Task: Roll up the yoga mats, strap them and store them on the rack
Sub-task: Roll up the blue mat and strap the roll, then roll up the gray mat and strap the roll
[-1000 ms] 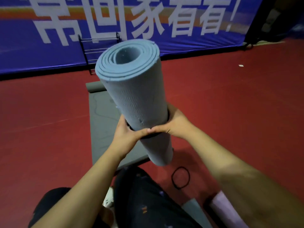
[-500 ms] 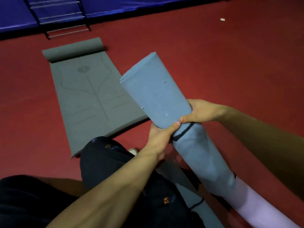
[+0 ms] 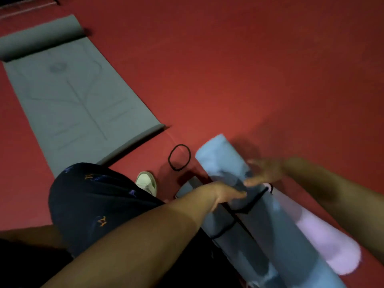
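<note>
Blue rolled mat [image 3: 232,163]: lay slantwise on the red floor [image 3: 270,69] at the person's right knee, fully rolled.
Strap on blue mat [image 3: 256,201]: a black band circled the roll about midway; strapping judged done.
Left hand [image 3: 226,194]: fingers straight, laid flat against the roll beside the band, pinching nothing.
Right hand [image 3: 264,171]: blurred; fingers looked loosely spread over the roll's far side, gripping nothing as far as could be told.
Dark grey rolled mat [image 3: 239,246]: touching the blue roll on its near side, with its own black band [image 3: 223,230].
Pink rolled mat [image 3: 326,244]: just beside the blue roll on the far side; a strap on it could not be made out clearly.
Loose black band [image 3: 179,157]: on the floor near the blue roll's far end, unused.
Grey flat mat [image 3: 72,100]: spread out, only its far end curled [image 3: 41,36]; not yet rolled.
Rack: not clearly in view.
Progress: three rolls formed; one mat left to roll and strap, then all to be stored.
</note>
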`<act>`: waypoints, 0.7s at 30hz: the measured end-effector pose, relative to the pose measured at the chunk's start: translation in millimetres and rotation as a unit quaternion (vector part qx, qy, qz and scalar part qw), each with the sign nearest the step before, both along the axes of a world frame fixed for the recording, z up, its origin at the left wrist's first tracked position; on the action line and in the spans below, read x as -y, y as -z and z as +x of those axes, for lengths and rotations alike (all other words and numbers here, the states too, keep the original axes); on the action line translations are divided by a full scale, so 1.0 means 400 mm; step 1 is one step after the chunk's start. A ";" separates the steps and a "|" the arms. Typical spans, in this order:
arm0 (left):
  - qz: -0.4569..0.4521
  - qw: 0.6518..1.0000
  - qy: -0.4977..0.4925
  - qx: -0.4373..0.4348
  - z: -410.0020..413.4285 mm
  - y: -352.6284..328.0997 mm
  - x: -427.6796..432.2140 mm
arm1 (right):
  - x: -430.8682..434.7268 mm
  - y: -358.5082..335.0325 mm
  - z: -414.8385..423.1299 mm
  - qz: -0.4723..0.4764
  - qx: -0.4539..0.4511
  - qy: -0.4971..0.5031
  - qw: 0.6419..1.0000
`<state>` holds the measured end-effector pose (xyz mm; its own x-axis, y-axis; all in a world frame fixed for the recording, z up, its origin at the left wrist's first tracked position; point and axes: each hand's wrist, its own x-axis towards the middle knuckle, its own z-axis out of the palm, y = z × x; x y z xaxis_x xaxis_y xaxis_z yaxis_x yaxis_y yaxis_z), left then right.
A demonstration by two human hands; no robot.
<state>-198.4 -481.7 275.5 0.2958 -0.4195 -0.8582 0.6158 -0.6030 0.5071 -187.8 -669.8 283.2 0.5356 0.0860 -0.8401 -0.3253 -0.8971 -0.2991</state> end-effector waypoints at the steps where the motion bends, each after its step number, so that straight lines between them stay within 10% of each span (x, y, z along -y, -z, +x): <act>1: 0.017 0.999 0.007 0.031 0.003 0.016 0.000 | -0.016 0.010 -0.008 -0.005 0.012 -0.011 1.000; 21: 0.173 0.949 -0.043 0.260 0.178 0.078 -0.228 | -0.350 0.018 0.163 0.069 0.168 -0.108 0.978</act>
<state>-127.1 -390.5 244.2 0.7370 -0.0938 -0.6694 0.3919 -0.7475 0.5363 -122.5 -529.7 276.2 0.7361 0.3266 -0.5928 0.0037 -0.8778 -0.4789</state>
